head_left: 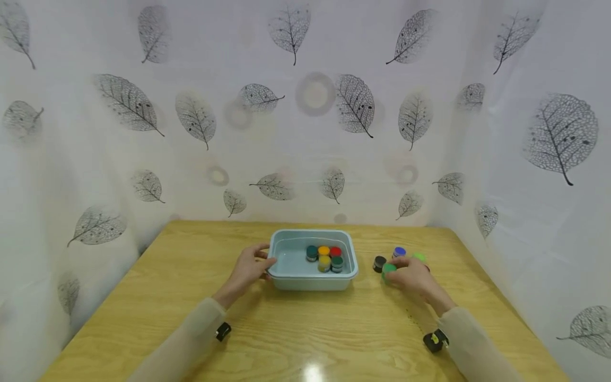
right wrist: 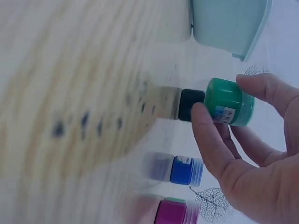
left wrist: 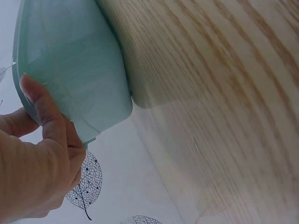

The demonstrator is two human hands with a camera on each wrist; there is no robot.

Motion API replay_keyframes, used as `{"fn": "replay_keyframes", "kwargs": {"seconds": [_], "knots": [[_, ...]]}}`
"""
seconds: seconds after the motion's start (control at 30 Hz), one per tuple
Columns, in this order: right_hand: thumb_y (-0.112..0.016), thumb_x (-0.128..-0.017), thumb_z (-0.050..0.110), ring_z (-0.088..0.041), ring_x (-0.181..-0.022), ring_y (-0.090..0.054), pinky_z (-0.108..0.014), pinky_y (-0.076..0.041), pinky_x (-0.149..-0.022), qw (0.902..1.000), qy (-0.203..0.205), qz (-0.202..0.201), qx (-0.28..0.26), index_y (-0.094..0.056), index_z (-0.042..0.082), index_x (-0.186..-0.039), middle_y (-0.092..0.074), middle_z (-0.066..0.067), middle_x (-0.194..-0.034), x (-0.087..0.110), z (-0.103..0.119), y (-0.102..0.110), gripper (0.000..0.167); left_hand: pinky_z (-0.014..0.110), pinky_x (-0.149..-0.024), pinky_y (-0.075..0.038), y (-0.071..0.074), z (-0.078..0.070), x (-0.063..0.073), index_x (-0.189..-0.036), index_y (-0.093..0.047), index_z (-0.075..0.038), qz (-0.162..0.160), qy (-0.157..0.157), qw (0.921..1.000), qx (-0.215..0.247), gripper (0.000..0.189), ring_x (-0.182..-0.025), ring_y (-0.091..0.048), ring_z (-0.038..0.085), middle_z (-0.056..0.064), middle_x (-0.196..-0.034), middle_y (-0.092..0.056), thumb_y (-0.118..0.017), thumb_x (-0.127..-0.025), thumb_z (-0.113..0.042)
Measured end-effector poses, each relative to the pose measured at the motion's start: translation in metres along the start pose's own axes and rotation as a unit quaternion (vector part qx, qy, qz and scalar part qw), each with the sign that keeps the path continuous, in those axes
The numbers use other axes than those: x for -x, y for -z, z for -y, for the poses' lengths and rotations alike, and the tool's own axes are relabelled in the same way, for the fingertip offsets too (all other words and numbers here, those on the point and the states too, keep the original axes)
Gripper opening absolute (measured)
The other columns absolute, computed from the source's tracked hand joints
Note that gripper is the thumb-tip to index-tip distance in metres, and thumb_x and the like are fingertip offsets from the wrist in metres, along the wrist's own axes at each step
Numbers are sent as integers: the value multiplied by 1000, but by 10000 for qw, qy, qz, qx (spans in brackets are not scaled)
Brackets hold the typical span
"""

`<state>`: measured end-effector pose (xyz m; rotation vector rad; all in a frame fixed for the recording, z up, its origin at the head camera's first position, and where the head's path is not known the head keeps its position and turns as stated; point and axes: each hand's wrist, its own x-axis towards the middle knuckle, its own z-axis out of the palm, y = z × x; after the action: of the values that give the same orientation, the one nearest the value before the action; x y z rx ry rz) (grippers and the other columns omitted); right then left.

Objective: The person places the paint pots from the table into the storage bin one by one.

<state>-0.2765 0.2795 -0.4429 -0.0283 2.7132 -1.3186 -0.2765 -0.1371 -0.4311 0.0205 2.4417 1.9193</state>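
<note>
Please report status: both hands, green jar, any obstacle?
Left hand grips tub rim. Right hand holds green paint jar, lifted. Black jar stands close, toward tub.

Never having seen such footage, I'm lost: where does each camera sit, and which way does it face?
Head: worn on the head, facing forward and down at the table and tub; both sleeves, left fingers and right fingers show.
Left wrist: worn there, facing the tub's outside; the left fingers grip its rim.
Right wrist: worn there, facing the green jar pinched in the right fingers.
Shared: head and right wrist both show the green jar and tub.
</note>
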Motion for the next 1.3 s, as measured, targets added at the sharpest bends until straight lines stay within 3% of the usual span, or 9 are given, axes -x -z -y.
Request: {"fn": "replay_keyframes", "kwargs": {"seconds": [0.17,0.3,0.47,0.77,1.03,1.17,1.3], "knots": [[-75,-85,23,-21,-100,-60,-28,-54,-82,9981,190,7,-582,-59,0,-126,-59,-19,-127,-2,9,-4,50,40,-63,-62,2,0,-1,-139,-48,5,-2,-15,10000,0,51,-74,-65,24,22,-107,-55,-65,-91,0],[-76,-86,23,-18,-102,-62,-25,-54,-84,9940,386,131,-1011,-56,-3,-131,-60,-19,-126,-3,15,-6,56,40,-62,-62,2,1,-2,-139,-48,5,-2,-18,10000,18,51,-74,-65,24,21,-106,-54,-64,-91,0],[-77,-85,21,-16,-98,-65,-31,-58,-87,9857,644,382,-1512,-56,-4,-130,-65,-14,-116,-4,21,-10,56,39,-62,-62,3,2,-3,-139,-48,4,-3,-13,10000,1,51,-75,-65,24,21,-106,-55,-64,-91,0],[-78,-84,26,-20,-107,-63,-39,-53,-97,9868,823,443,-1325,-58,1,-132,-69,-10,-117,-8,27,-17,58,43,-66,-63,2,1,-2,-140,-47,5,23,1,10000,-65,51,-76,-66,25,22,-108,-55,-64,-92,-1],[-80,-82,33,-13,-101,-63,-37,-54,-92,9867,784,121,-1422,-61,6,-131,-68,-9,-116,-12,39,-23,59,40,-63,-62,2,2,-1,-139,-48,5,45,-44,10000,-63,50,-75,-65,23,22,-107,-55,-63,-92,-1],[-80,-81,34,-13,-102,-63,-42,-54,-94,9859,801,173,-1462,-61,7,-131,-68,-10,-118,-13,48,-27,60,40,-63,-62,2,3,-1,-139,-48,6,66,-84,9999,-63,49,-77,-66,25,22,-108,-54,-62,-93,-1],[-81,-81,33,-15,-102,-63,-35,-54,-91,9840,952,335,-1465,-63,7,-129,-68,-11,-118,-15,58,-32,57,41,-63,-62,2,4,-2,-139,-48,6,77,-112,9999,-66,49,-76,-67,26,22,-108,-54,-63,-93,-1]]}}
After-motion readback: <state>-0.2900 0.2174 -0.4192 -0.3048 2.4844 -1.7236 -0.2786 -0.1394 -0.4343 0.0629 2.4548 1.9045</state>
